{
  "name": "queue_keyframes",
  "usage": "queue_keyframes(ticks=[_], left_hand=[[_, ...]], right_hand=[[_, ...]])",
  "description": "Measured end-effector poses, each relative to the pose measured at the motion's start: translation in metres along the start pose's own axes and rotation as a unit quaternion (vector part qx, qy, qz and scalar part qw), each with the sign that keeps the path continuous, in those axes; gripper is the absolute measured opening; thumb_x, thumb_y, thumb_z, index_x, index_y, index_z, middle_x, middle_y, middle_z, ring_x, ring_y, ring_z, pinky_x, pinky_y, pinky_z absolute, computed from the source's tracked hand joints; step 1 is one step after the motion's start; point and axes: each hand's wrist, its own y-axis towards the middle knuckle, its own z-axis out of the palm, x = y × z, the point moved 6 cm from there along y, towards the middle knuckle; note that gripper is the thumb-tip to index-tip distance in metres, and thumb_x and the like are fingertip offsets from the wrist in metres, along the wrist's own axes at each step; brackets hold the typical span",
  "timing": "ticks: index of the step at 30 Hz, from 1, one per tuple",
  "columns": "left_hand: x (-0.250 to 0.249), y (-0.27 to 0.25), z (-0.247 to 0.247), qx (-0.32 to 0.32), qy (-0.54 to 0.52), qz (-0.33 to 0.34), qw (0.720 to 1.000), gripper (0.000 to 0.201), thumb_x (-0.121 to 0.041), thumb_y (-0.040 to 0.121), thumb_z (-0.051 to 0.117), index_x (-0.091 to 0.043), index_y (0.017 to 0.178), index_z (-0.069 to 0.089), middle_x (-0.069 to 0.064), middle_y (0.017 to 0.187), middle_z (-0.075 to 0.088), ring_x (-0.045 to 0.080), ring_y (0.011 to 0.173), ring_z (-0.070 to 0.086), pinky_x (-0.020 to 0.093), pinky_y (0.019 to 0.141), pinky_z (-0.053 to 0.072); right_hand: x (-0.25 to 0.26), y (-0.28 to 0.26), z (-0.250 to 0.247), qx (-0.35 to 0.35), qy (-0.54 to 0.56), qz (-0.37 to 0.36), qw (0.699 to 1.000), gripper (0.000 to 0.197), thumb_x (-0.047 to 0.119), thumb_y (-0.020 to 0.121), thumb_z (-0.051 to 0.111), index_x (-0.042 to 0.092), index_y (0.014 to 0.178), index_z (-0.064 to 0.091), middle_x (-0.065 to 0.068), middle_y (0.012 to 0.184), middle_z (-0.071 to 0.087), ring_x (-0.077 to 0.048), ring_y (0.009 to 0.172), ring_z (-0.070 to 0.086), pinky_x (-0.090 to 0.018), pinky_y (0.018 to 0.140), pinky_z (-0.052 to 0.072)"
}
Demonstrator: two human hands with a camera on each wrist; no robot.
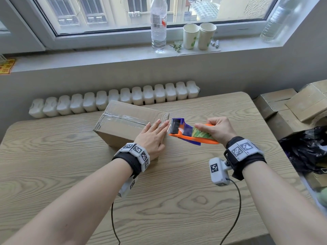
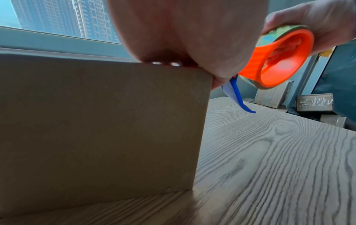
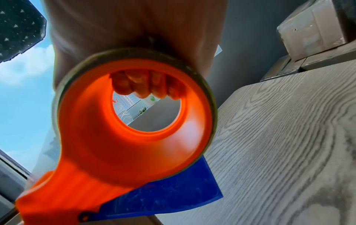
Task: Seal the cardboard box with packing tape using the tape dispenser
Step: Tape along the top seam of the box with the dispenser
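One strip of tape (image 1: 123, 117) is already lying along the cardboard box (image 1: 127, 124) seam; the flat left hand (image 1: 152, 137) is pressing its end while the right hand (image 1: 217, 129), just beside, is gripping the tape dispenser (image 1: 187, 133); cutting is left.

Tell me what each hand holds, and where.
Right hand grips the tape dispenser through its orange ring, fingers curled inside. Left hand holds nothing; it lies flat on the cardboard box.
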Motion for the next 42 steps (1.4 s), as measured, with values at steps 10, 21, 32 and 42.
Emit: queue_keyframes(ticks=[10, 21, 32, 42], left_hand=[[-0.004, 0.000, 0.000, 0.004, 0.026, -0.001, 1.000, 0.072, -0.030, 0.090, 0.038, -0.024, 0.148, -0.003, -0.007, 0.159, -0.008, 0.017, 0.147, -0.008, 0.040, 0.119, -0.003], [-0.004, 0.001, 0.003, 0.002, 0.040, 0.008, 0.999, 0.066, -0.029, 0.090, 0.040, -0.025, 0.148, 0.010, -0.004, 0.160, -0.007, 0.020, 0.148, -0.007, 0.041, 0.119, -0.002], [-0.004, -0.009, 0.000, -0.016, 0.060, 0.031, 0.998, 0.061, -0.025, 0.085, 0.042, -0.024, 0.144, 0.024, -0.005, 0.160, -0.006, 0.021, 0.148, -0.002, 0.045, 0.119, 0.000], [-0.001, -0.019, 0.006, -0.046, 0.046, -0.047, 0.997, 0.042, -0.029, 0.092, 0.043, -0.027, 0.133, 0.034, 0.003, 0.160, -0.001, 0.031, 0.147, -0.001, 0.052, 0.119, 0.004]], right_hand=[[-0.015, -0.006, -0.008, 0.007, -0.030, 0.023, 0.999, 0.047, 0.028, 0.071, 0.080, 0.017, 0.043, 0.043, 0.009, 0.039, 0.041, -0.003, 0.037, 0.036, -0.017, 0.041, 0.032], [-0.003, -0.006, 0.000, -0.033, 0.062, -0.009, 0.997, 0.044, 0.022, 0.074, 0.077, 0.012, 0.047, 0.043, -0.001, 0.049, 0.039, -0.005, 0.041, 0.036, -0.020, 0.044, 0.032], [0.013, -0.001, -0.014, -0.041, 0.029, 0.003, 0.999, 0.045, 0.027, 0.076, 0.075, 0.012, 0.049, 0.043, -0.006, 0.054, 0.042, -0.014, 0.050, 0.039, -0.023, 0.047, 0.035], [-0.003, -0.014, -0.009, -0.049, 0.006, 0.031, 0.998, 0.042, 0.029, 0.075, 0.075, 0.010, 0.051, 0.047, -0.009, 0.057, 0.046, -0.017, 0.051, 0.042, -0.019, 0.045, 0.037]])
